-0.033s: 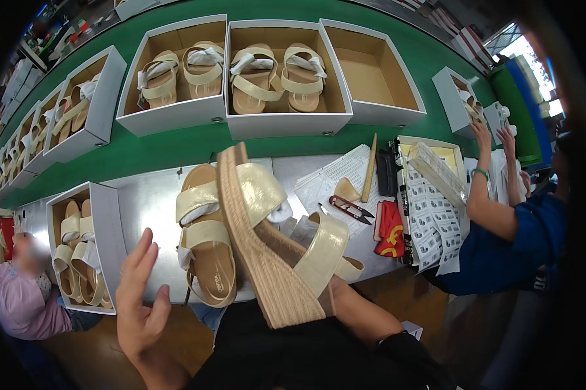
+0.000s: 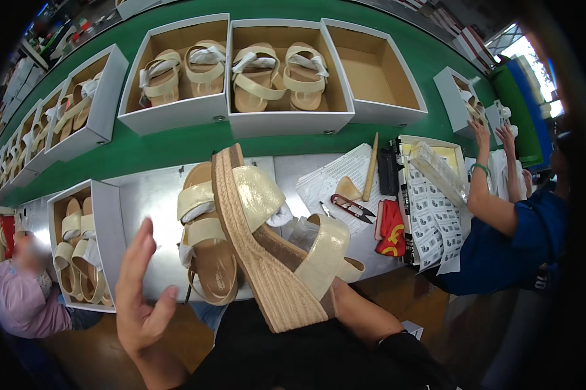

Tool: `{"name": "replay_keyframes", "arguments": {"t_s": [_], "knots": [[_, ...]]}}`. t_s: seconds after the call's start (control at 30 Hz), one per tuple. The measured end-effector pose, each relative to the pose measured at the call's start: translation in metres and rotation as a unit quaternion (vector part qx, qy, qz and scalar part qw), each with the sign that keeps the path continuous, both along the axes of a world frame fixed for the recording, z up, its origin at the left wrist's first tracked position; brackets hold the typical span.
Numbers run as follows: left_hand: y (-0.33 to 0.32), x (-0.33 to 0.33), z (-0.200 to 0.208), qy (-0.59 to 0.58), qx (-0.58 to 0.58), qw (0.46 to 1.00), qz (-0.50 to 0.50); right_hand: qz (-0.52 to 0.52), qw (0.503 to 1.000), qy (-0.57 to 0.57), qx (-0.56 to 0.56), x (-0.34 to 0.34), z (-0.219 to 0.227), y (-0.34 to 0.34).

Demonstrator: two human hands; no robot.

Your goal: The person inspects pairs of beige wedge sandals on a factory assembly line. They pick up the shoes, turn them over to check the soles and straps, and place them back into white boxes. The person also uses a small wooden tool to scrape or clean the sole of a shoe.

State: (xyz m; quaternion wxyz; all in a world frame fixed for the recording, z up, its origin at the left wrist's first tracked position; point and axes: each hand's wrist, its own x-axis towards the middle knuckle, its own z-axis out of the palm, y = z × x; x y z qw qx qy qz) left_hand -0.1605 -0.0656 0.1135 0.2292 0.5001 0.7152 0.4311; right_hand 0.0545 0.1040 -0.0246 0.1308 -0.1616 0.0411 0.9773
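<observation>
A gold wedge sandal with a woven, rope-like side is held up in front of me, tilted with its heel toward me. My right hand grips it from behind at the heel end; the sandal hides most of the fingers. Behind and to the left, its matching sandal lies sole down on the metal table, white paper tucked under its straps. My left hand is raised left of both sandals, fingers stretched, thumb apart, touching nothing.
White boxes with sandals line the green surface; another sandal box stands left. Thread snips, a pointed stick, a red cloth and label sheets lie right. A co-worker's arm reaches toward boxes at right.
My left hand has shifted slightly, its fingertips a little higher. The held sandal has tilted a touch to the left, and the whole view has moved very slightly.
</observation>
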Motion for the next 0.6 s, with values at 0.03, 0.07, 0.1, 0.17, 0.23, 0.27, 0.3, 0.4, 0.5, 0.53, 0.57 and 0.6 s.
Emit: {"name": "replay_keyframes", "arguments": {"t_s": [0.03,0.07,0.1,0.17,0.23,0.27,0.3,0.4,0.5,0.53,0.57,0.6], "knots": [[0.013,0.006,0.007,-0.068,0.071,0.995,0.026,0.000,1.000,0.005,-0.001,-0.001,-0.004,-0.004],[0.034,0.011,0.011,-0.006,0.087,0.996,0.006,0.003,1.000,0.000,0.001,0.001,-0.002,-0.009],[0.056,0.017,0.014,0.056,0.101,0.993,-0.013,0.007,1.000,-0.007,0.014,0.002,0.000,-0.012],[0.087,0.037,0.002,0.028,0.126,0.990,-0.048,0.009,0.999,-0.034,0.027,0.016,0.004,-0.018],[0.092,0.044,0.001,0.027,0.060,0.995,-0.073,0.019,0.996,-0.067,0.053,0.031,0.010,-0.023],[0.094,0.048,0.000,0.020,0.034,0.995,-0.088,0.032,0.993,-0.088,0.072,0.040,0.013,-0.025],[0.093,0.049,-0.003,0.000,0.014,0.994,-0.112,0.045,0.989,-0.109,0.092,0.046,0.016,-0.028],[0.086,0.057,-0.010,-0.046,-0.045,0.985,-0.157,0.105,0.960,-0.187,0.181,0.065,0.027,-0.035],[0.085,0.064,-0.015,-0.090,-0.062,0.983,-0.151,0.265,0.835,-0.267,0.402,0.099,0.051,-0.014],[0.084,0.062,-0.015,-0.083,-0.058,0.983,-0.154,0.331,0.734,-0.259,0.533,0.113,0.055,0.000],[0.084,0.061,-0.015,-0.076,-0.053,0.983,-0.160,0.332,0.649,-0.236,0.643,0.118,0.051,0.012],[0.082,0.062,-0.016,-0.070,-0.052,0.983,-0.162,0.321,0.549,-0.219,0.740,0.124,0.046,0.023]]}}
